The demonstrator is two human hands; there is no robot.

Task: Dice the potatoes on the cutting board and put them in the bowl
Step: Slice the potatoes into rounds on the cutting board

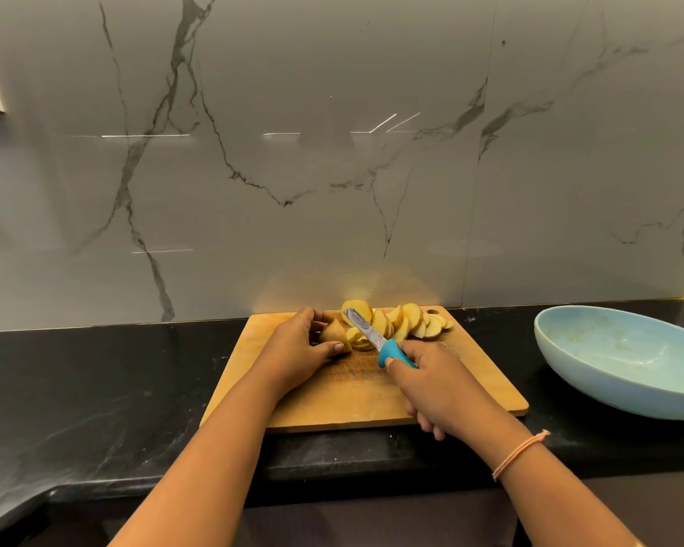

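Facing a veined grey wall (332,191) over black counter (95,388), left hand (297,357) clasps potato (334,334), right hand (439,382) clasps knife (367,330).

Dim, even light. Thin streaks of glare cross the glossy marble wall (332,171) above the cutting board (356,396); the board's yellow reflection glows just behind it. Wide-angle bending at the frame edges.

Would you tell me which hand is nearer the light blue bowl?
Right. The right hand, gripping the knife, is left of the bowl; the left hand, holding a potato piece, sits farther left.
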